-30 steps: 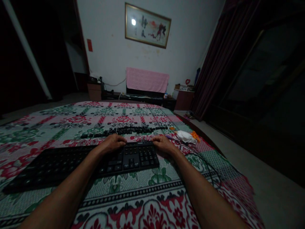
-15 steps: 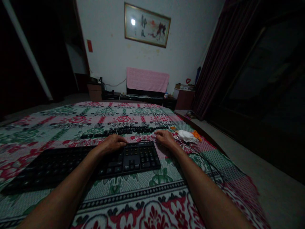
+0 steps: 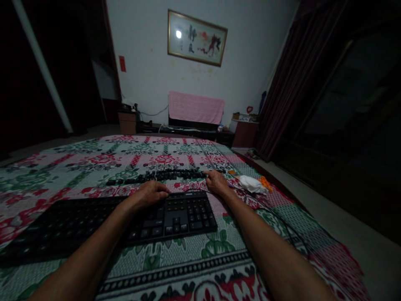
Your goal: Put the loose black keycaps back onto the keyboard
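A black keyboard (image 3: 175, 215) lies on a flowered bedspread (image 3: 175, 267) in front of me. My left hand (image 3: 152, 193) rests curled on the keyboard's far edge near the middle. Beyond it runs a long row of loose black keycaps (image 3: 156, 176). My right hand (image 3: 215, 181) reaches to the right end of that row, fingers bent down onto the keycaps; whether it grips one is hidden. A black cable (image 3: 275, 221) runs from the keyboard along the right side of the bed.
A white crumpled cloth (image 3: 252, 183) with an orange piece (image 3: 265, 182) lies at the bed's right edge. Past the bed stand a low cabinet with a pink cover (image 3: 196, 108), a framed picture (image 3: 196, 38) and dark curtains (image 3: 282, 83). Bare floor runs along the right.
My right hand has left the keyboard's far right corner and moved forward to the right end of the keycap row. My left hand stays on the keyboard. The view shifted slightly.
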Demonstrator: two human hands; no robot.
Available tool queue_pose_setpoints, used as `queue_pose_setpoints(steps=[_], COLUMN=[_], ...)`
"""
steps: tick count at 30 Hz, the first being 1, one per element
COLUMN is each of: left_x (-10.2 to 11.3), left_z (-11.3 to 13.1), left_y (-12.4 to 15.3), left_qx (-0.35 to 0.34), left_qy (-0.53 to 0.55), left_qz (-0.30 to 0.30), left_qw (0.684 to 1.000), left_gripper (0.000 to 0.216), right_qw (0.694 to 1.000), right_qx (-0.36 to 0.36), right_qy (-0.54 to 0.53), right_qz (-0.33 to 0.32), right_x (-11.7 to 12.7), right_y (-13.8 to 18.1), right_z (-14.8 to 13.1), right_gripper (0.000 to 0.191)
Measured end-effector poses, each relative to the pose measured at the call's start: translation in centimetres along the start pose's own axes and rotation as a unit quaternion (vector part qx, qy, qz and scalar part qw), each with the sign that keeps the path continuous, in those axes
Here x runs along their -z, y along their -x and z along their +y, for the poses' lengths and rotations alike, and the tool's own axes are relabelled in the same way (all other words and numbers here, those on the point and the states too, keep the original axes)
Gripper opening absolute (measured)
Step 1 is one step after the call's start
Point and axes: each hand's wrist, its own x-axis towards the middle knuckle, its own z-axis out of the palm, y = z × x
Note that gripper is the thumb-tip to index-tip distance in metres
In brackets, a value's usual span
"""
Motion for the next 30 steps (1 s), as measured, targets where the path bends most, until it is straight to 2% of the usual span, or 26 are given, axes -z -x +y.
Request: queue_pose_setpoints(steps=[10,13,17,21,25,30], left_x=[0.1,0.1,0.1,0.1,0.2,0.1], left_z=[0.5,0.5,0.4,0.3,0.4,0.3], left_y=[0.2,0.3,0.3,0.2,0.3,0.3], left_qx=[-0.004,-0.003,-0.005,-0.006,-0.011,-0.012], left_qy=[0.01,0.006,0.007,0.017,0.012,0.01], left_qz=[-0.004,-0.006,-0.003,-0.002,0.002,-0.002], left_qw=[1.0,1.0,1.0,1.0,1.0,1.0], left_gripper=[0.033,0.034,0.033,0.033,0.033,0.033], right_qw=[0.998,0.996,0.993,0.993,0.981,0.944], right_qx=[-0.036,-0.067,-0.105,-0.088,-0.043,-0.053], right_qy=[-0.052,-0.057,-0.046,-0.063,-0.191,-0.307], right_qz=[-0.002,-0.007,0.017,0.047,-0.011,-0.107], right_x=[0.2,0.3,0.0,-0.1,0.1,1.0], right_y=[-0.5,-0.7,-0.7,-0.5,-0.7,-0.7], right_z=[0.2,0.1,-0.4,-0.1,1.3,2.2], right_gripper=[0.029,0.029,0.027,0.025,0.021,0.021])
